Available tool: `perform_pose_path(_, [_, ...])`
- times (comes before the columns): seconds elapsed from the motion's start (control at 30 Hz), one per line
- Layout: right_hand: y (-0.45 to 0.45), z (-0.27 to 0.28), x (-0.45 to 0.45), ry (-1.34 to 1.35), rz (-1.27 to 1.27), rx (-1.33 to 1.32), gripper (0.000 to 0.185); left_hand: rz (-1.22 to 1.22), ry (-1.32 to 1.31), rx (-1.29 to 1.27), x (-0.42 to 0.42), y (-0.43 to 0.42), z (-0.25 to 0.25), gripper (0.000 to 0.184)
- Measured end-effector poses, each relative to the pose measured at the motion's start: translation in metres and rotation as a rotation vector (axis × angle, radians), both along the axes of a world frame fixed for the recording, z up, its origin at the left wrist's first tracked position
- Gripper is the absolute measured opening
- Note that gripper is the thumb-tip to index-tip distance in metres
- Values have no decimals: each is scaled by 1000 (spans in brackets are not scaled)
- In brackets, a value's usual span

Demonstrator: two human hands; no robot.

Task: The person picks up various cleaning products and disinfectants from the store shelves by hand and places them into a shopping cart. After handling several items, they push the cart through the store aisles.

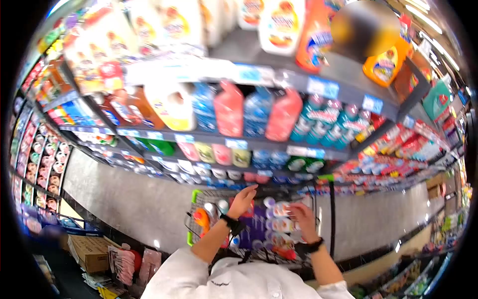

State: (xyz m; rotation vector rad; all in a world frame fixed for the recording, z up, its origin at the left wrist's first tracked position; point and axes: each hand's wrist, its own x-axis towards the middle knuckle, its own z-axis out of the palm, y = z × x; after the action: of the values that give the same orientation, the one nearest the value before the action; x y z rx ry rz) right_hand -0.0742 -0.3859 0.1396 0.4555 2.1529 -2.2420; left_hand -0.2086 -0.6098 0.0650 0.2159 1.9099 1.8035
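Observation:
My left hand (242, 200) is over the far part of a shopping cart (193, 197), its fingers stretched out and holding nothing that I can see. My right hand (302, 218) hangs above the cart's right side with its fingers apart. It is beside a group of white bottles with purple caps (282, 225); whether it touches them I cannot tell. A purple box or pack (252, 228) lies between the hands. On the cart's left is a bottle with an orange top (201, 218).
A store shelf (343, 60) stands ahead, stocked with detergent jugs, pink bottles (229, 109), blue bottles (259, 112) and teal bottles (314, 119). Grey floor (124, 199) runs to both sides. A cardboard box (92, 252) and pink packets (124, 266) are at lower left.

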Motion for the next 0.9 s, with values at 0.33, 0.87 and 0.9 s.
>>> perform_pose_path(0.33, [-111, 292, -165, 837, 211, 642, 19, 381, 1304, -3, -109, -181, 366, 34])
perform_pose_path(0.87, [-205, 407, -389, 755, -90, 654, 78, 450, 1408, -226, -250, -185, 432, 73])
perform_pose_path(0.9, [-204, 407, -395, 768, -140, 791, 77, 458, 1338, -304, -256, -188, 436, 80])
